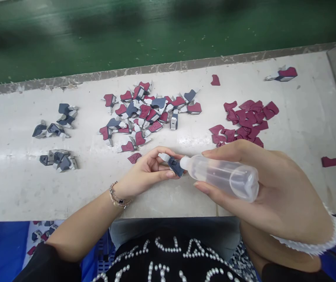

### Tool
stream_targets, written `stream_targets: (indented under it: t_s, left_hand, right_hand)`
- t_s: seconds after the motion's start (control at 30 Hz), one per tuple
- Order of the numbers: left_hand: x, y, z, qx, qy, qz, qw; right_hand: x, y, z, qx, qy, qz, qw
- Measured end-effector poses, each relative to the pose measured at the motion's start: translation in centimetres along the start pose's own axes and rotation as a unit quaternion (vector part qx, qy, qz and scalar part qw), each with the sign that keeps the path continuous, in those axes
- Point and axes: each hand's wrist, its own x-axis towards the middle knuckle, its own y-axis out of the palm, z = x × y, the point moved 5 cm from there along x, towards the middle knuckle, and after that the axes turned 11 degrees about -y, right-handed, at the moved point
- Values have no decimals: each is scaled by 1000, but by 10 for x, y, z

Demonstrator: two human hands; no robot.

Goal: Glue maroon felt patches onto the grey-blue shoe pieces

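Observation:
Between its thumb and fingers my left hand (148,172) holds a small dark blue and grey part (175,166), its hollow side showing. My right hand (273,192) is wrapped round a clear squeeze bottle (220,174), tilted so that its white nozzle meets or nearly meets the part. Just beyond my left hand is a pile of grey parts with red or blue faces (144,111). Behind the bottle lie loose dark red pieces (245,119). One red piece (134,158) sits close to my left fingers.
Two clusters of blue and grey parts (59,159) are on the left of the white table (12,180). Single pieces lie at the right, one red (329,161). A green surface (168,35) runs behind the table. Below the front edge is a blue bin (6,246).

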Motion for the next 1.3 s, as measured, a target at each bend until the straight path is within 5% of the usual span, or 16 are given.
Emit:
stream_targets:
  t_s: [1.3]
  left_hand:
    - [0, -11, 1, 33, 17, -12, 999]
  right_hand:
    - [-2, -2, -7, 62, 26, 14, 998]
